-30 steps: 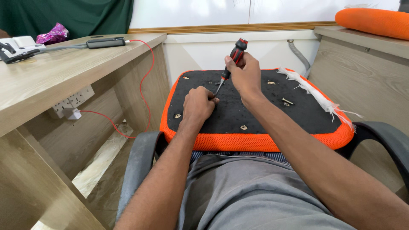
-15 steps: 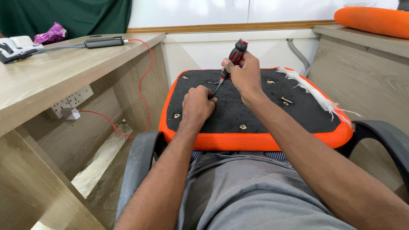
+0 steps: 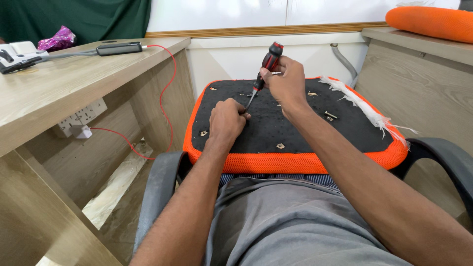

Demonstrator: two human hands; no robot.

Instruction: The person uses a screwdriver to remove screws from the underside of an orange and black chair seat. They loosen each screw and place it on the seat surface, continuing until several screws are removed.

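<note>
Red-black screwdriver (image 3: 268,63) (upright), right hand (image 3: 283,81) gripping

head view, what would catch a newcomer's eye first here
First, the bright orange seat cushion lying underside up across the person's lap, its black underside dotted with small fasteners. At its middle the right hand grips a red and black screwdriver with the tip angled down beside the left hand, which rests on the black fabric. A red cable drops from the wooden desk on the left to a wall socket.
</note>
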